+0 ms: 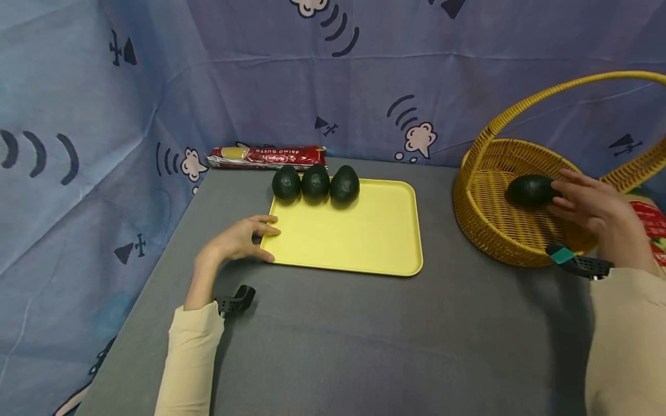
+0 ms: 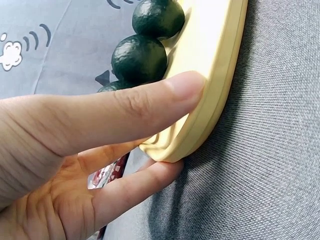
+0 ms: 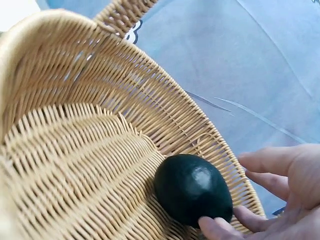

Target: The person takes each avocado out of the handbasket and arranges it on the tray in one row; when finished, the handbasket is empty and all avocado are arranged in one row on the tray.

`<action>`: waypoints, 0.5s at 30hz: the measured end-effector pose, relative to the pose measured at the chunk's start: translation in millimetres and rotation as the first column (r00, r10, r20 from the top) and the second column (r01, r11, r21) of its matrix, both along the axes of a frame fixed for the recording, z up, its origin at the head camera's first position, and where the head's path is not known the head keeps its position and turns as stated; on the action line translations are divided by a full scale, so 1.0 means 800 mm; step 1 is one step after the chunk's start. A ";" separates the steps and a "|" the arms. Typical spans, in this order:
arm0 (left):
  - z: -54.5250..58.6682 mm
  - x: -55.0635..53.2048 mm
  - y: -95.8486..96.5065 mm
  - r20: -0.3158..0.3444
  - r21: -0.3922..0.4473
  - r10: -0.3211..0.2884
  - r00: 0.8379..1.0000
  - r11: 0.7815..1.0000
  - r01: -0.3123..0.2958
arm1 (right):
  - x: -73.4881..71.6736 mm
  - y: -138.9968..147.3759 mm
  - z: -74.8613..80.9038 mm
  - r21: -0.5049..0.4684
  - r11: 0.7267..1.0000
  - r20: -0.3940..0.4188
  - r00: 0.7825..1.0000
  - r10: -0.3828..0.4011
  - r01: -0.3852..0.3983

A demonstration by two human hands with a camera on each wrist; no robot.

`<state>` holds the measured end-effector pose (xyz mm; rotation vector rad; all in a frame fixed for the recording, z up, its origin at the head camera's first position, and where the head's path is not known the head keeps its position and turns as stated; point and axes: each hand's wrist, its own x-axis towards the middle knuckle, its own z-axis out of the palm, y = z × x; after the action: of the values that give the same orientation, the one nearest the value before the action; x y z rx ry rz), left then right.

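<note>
A yellow tray (image 1: 364,237) lies on the table, with three dark green avocados (image 1: 315,183) in a row at its back left. My left hand (image 1: 236,238) holds the tray's left end; in the left wrist view the thumb (image 2: 187,87) lies on the rim and a finger touches the corner from the other side. In the wicker basket (image 1: 484,231) on the right lies a single avocado (image 3: 192,190). My right hand (image 1: 593,202) reaches over the basket, fingers spread at the avocado's right end. One fingertip (image 3: 212,227) appears to touch it; no grip shows.
A red packet (image 1: 267,157) lies behind the tray along the patterned cloth backdrop (image 1: 364,104). The basket's tall arched handle (image 1: 551,92) rises over its opening. Another red package (image 1: 650,222) stands right of the basket, partly hidden by my right arm.
</note>
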<state>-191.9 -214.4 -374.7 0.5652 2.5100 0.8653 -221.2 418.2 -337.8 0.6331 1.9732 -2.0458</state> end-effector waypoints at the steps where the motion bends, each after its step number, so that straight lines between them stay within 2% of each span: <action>1: 0.000 0.000 0.000 -0.001 0.002 -0.001 1.000 1.000 0.001 | -0.003 0.000 -0.002 -0.003 0.998 0.012 0.998 -0.060 0.060; 4: -0.001 0.002 0.000 -0.006 0.012 -0.004 1.000 1.000 0.004 | -0.004 -0.010 -0.004 0.055 0.986 0.004 0.988 -0.156 0.155; 6: -0.002 0.002 0.000 -0.010 0.021 -0.003 1.000 1.000 0.004 | 0.000 -0.021 -0.005 0.070 0.973 -0.042 0.975 -0.216 0.219; 7: -0.002 0.002 0.001 -0.014 0.026 -0.005 1.000 1.000 0.005 | 0.007 -0.027 -0.005 0.088 0.980 -0.104 0.980 -0.170 0.179; 8: -0.003 0.002 0.001 -0.021 0.028 -0.007 1.000 1.000 0.008 | 0.014 -0.033 -0.004 0.143 0.983 -0.169 0.982 -0.087 0.112; 9: -0.003 0.003 0.001 -0.026 0.030 -0.009 1.000 0.999 0.010 | 0.020 -0.038 -0.004 0.133 0.987 -0.227 0.972 -0.056 0.088; 10: -0.004 0.003 0.001 -0.032 0.031 -0.012 0.999 0.999 0.013 | 0.025 -0.043 -0.005 0.231 0.972 -0.305 0.952 0.036 0.037; 11: -0.004 0.003 0.001 -0.036 0.033 -0.013 0.999 0.999 0.014 | 0.031 -0.048 -0.005 0.328 0.945 -0.354 0.927 0.121 0.002; 12: -0.005 0.003 0.001 -0.038 0.034 -0.013 0.999 0.999 0.014 | 0.036 -0.053 -0.005 0.431 0.902 -0.379 0.903 0.203 -0.021; 13: -0.005 0.003 0.001 -0.038 0.036 -0.013 0.999 0.999 0.015 | 0.041 -0.057 -0.005 0.566 0.824 -0.398 0.866 0.303 -0.028; 14: -0.005 0.003 0.001 -0.039 0.036 -0.014 0.999 0.999 0.015 | 0.042 -0.060 -0.003 0.608 0.793 -0.381 0.866 0.324 -0.029; 15: -0.006 0.003 0.001 -0.038 0.038 -0.013 0.999 0.999 0.014 | 0.043 -0.062 -0.002 0.611 0.791 -0.378 0.865 0.329 -0.034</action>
<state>-189.3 -213.7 -379.2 0.6157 2.5254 0.9072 -187.0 368.6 -339.3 -0.0034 2.8634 -1.5363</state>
